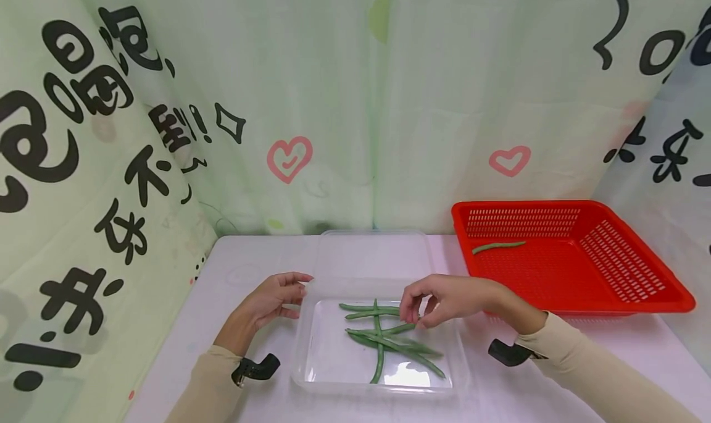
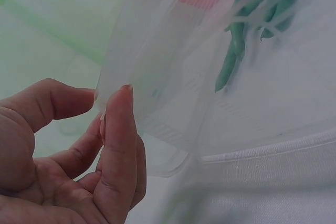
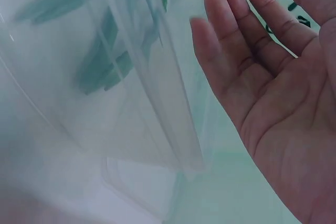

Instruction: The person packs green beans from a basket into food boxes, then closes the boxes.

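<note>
A clear plastic box [image 1: 328,370] stands on the table with several green beans [image 1: 379,355] lying crossed inside it. My left hand [image 1: 276,299] is at the box's back left corner. In the left wrist view its thumb and a finger pinch the box's thin rim [image 2: 113,72]. Over the box's right side is my right hand [image 1: 439,299], fingers bent downward above the bean ends and hiding some of them. The right wrist view shows that hand's fingers [image 3: 226,19] loosely extended beside the box wall [image 3: 168,93], with no bean visible between them.
A red perforated basket [image 1: 533,287] stands at the right back, with a single green bean [image 1: 498,246] in it. Behind the box lies a clear plastic lid [image 1: 372,253]. Printed curtains [image 1: 422,102] hang around the table's back and sides.
</note>
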Motion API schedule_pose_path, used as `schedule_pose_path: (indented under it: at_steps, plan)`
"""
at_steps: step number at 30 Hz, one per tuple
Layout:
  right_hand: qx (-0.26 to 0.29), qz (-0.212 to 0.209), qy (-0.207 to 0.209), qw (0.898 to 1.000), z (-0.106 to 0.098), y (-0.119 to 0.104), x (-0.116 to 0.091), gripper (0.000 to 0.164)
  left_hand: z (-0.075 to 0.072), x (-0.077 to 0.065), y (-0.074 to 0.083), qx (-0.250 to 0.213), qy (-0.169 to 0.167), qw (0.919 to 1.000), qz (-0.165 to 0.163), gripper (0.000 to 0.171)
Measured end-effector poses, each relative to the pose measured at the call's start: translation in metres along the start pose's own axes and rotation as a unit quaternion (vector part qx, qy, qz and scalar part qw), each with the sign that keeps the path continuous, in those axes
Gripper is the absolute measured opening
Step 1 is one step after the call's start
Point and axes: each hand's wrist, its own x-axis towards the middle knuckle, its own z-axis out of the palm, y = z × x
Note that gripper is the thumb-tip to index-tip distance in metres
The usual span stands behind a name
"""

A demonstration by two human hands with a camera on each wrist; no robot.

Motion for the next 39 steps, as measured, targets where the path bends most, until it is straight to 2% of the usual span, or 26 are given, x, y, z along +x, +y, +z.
schedule_pose_path:
  at_steps: [5, 9, 16, 23, 32, 39]
  plan:
    - [0.002, -0.006, 0.026, 1.000, -0.013, 0.001, -0.011, 0.021, 0.000, 0.001, -0.001, -0.001, 0.003, 1.0000, -0.001, 0.041]
    - [-0.003, 0.010, 0.057, 0.998, -0.024, 0.000, -0.022, 0.022, -0.001, 0.002, -0.002, 0.000, 0.007, 1.0000, -0.003, 0.040]
    - [-0.003, 0.014, 0.092, 0.996, -0.045, 0.008, -0.037, 0.022, -0.002, 0.003, -0.004, 0.002, 0.009, 1.0000, 0.001, 0.040]
    - [-0.008, 0.050, 0.132, 0.990, -0.063, 0.017, -0.052, 0.025, 0.000, 0.003, -0.005, -0.002, 0.005, 1.0000, 0.001, 0.041]
    - [-0.010, 0.064, 0.168, 0.984, -0.087, 0.029, -0.070, 0.025, 0.000, 0.002, -0.004, 0.003, 0.008, 1.0000, 0.002, 0.040]
    - [-0.006, 0.096, 0.200, 0.975, -0.103, 0.039, -0.082, 0.032, 0.001, 0.002, -0.004, 0.002, 0.012, 0.9999, -0.002, 0.040]
